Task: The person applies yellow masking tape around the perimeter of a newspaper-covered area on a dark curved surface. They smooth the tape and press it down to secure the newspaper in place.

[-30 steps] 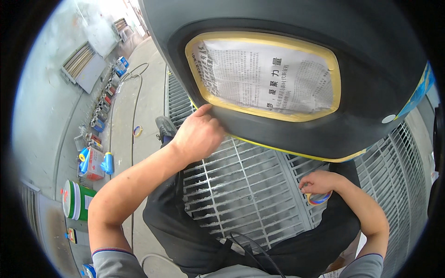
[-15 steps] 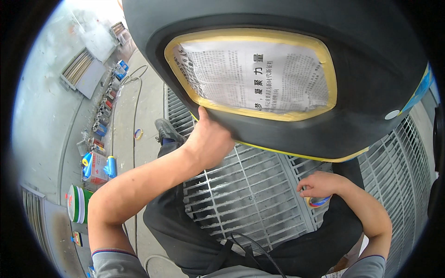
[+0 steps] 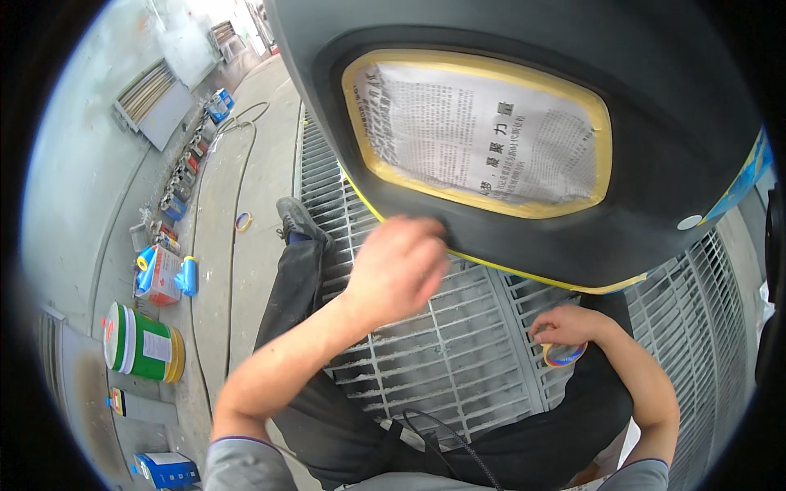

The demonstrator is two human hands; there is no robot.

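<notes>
A large dark car bumper (image 3: 655, 155) fills the upper right, its opening covered with newspaper (image 3: 458, 131) and edged with yellow masking tape (image 3: 483, 211). Yellow tape (image 3: 524, 278) also runs along the bumper's lower rim. My left hand (image 3: 399, 266) is at that rim, just below the opening's left part. Motion smears its bent fingers, so whether they pinch anything is not clear. By my right thigh, my right hand (image 3: 566, 326) is curled over a roll of tape (image 3: 565, 355) with a blue and red core, part of which the hand hides.
Metal floor grating (image 3: 442, 344) lies beneath the bumper and between my legs. Along the left wall stand several cans (image 3: 174, 206), a carton (image 3: 164, 277), a green and white bucket (image 3: 143, 344) and a blue can (image 3: 166, 470). A hose (image 3: 240, 180) and another tape roll (image 3: 243, 221) lie on the floor.
My left hand has left the opening's lower left corner and moved right and down to the bumper's rim. My right hand stays with the tape roll. The view has shifted slightly left.
</notes>
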